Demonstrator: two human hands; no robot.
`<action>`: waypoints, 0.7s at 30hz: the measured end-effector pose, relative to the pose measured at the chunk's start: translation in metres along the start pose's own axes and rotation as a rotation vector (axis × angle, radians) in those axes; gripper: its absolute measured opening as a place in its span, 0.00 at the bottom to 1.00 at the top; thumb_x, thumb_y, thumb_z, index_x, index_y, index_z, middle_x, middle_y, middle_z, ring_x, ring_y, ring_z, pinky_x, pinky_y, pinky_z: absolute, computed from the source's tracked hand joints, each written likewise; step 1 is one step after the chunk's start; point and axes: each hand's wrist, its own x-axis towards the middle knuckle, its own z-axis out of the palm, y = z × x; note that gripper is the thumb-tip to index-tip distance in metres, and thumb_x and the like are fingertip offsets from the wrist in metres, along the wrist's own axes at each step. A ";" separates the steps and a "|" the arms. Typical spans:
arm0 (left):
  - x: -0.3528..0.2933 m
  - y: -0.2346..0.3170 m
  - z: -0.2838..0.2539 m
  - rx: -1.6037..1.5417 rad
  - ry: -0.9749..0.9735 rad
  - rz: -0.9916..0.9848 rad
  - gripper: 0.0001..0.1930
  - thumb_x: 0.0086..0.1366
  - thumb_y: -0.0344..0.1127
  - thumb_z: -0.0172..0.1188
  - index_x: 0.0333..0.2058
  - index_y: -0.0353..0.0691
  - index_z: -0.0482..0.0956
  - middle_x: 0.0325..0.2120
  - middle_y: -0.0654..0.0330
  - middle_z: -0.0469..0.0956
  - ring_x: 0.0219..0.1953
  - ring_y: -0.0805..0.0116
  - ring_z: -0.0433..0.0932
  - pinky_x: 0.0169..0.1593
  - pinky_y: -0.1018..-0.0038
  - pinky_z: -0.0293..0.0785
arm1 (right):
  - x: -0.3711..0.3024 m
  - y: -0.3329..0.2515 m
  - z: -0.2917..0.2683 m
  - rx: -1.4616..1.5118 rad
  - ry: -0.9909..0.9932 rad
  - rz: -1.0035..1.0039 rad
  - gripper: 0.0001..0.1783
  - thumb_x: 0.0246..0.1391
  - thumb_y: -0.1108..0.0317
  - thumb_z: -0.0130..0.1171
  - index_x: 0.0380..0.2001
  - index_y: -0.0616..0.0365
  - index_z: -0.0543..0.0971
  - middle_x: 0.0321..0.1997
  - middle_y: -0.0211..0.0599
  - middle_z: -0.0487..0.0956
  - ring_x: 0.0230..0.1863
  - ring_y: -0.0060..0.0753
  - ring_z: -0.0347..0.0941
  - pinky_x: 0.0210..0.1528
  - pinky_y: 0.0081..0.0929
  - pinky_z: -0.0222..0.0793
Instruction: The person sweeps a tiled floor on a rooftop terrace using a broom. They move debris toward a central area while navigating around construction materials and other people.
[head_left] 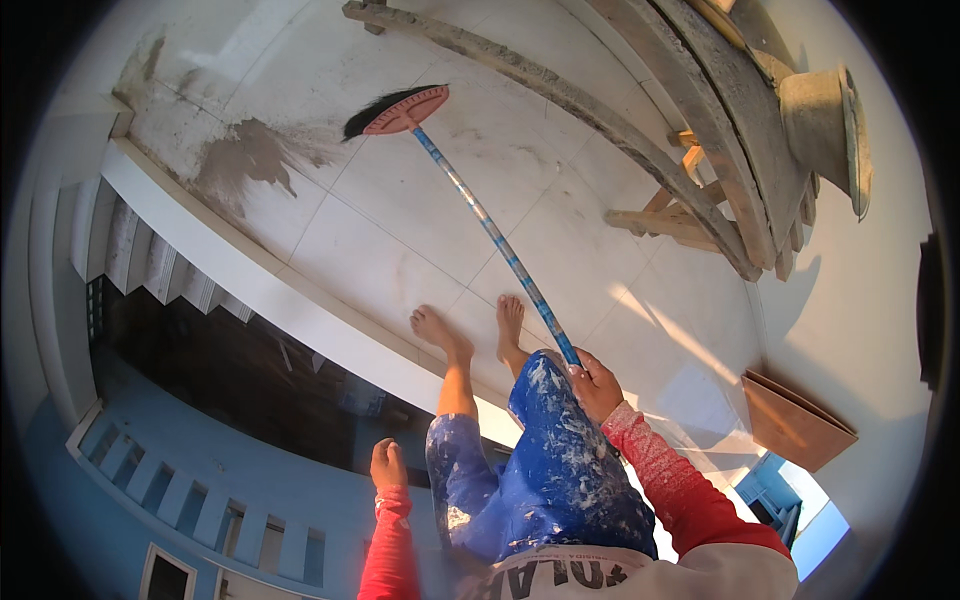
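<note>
A broom (495, 235) with a blue patterned handle slants across the tiled floor (390, 215). Its pink head with black bristles (405, 110) rests at the upper left, a little to the right of a grey-brown dirt smear (250, 160). Near my right knee, my right hand (597, 387) is wrapped round the upper end of the handle. My left hand (388, 464) hangs low beside my left leg, away from the broom. Its fingers look curled in, and nothing shows in them. My bare feet (510, 318) stand on the tiles.
A low white ledge (240, 250) borders the floor on the left, with a drop and steps (150, 250) beyond it. Dusty planks (560, 95) and a wooden frame (680, 215) stand at the upper right. A brown board (795, 420) leans by the right wall.
</note>
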 end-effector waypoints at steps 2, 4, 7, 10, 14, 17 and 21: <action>0.003 0.039 0.031 0.001 -0.123 0.008 0.14 0.63 0.37 0.52 0.41 0.33 0.77 0.34 0.53 0.80 0.36 0.64 0.79 0.43 0.71 0.74 | -0.024 0.016 -0.013 0.103 0.181 0.098 0.22 0.63 0.61 0.48 0.58 0.57 0.68 0.19 0.26 0.68 0.18 0.18 0.64 0.22 0.21 0.62; 0.003 0.080 0.078 0.100 -0.243 0.179 0.15 0.63 0.37 0.53 0.42 0.32 0.77 0.35 0.52 0.80 0.37 0.63 0.80 0.43 0.71 0.74 | -0.019 0.017 -0.022 0.288 0.320 0.362 0.23 0.63 0.60 0.47 0.59 0.55 0.66 0.17 0.23 0.64 0.14 0.15 0.60 0.16 0.18 0.58; -0.001 0.160 0.191 0.159 -0.526 0.270 0.24 0.63 0.47 0.55 0.49 0.33 0.71 0.36 0.46 0.78 0.35 0.54 0.79 0.42 0.66 0.74 | 0.045 0.006 -0.043 0.567 0.460 0.342 0.22 0.64 0.59 0.46 0.59 0.50 0.64 0.12 0.21 0.60 0.07 0.16 0.54 0.08 0.20 0.52; -0.007 0.257 0.316 0.266 -0.824 0.325 0.29 0.68 0.55 0.46 0.57 0.40 0.63 0.44 0.43 0.75 0.42 0.52 0.79 0.50 0.67 0.71 | 0.156 0.004 -0.083 0.655 0.619 0.242 0.16 0.62 0.61 0.47 0.51 0.50 0.66 0.15 0.27 0.64 0.09 0.21 0.57 0.10 0.25 0.58; 0.038 0.361 0.399 0.187 -0.958 0.194 0.36 0.61 0.65 0.48 0.51 0.36 0.63 0.38 0.45 0.72 0.31 0.54 0.78 0.34 0.62 0.79 | 0.262 0.024 -0.100 0.883 0.555 0.018 0.17 0.55 0.65 0.51 0.46 0.57 0.65 0.21 0.33 0.69 0.13 0.27 0.64 0.13 0.31 0.63; 0.061 0.378 0.384 0.151 -1.134 -0.026 0.26 0.65 0.59 0.49 0.44 0.38 0.68 0.21 0.58 0.73 0.12 0.70 0.68 0.17 0.69 0.75 | 0.295 0.026 -0.102 0.986 0.450 0.180 0.13 0.52 0.68 0.55 0.39 0.53 0.64 0.21 0.33 0.68 0.16 0.30 0.66 0.16 0.32 0.65; 0.075 0.367 0.361 0.413 -1.052 0.237 0.21 0.67 0.52 0.50 0.37 0.37 0.72 0.18 0.59 0.72 0.13 0.72 0.69 0.18 0.71 0.69 | 0.316 -0.004 -0.105 0.891 0.532 0.204 0.11 0.55 0.66 0.53 0.38 0.49 0.63 0.19 0.28 0.65 0.14 0.27 0.63 0.15 0.32 0.63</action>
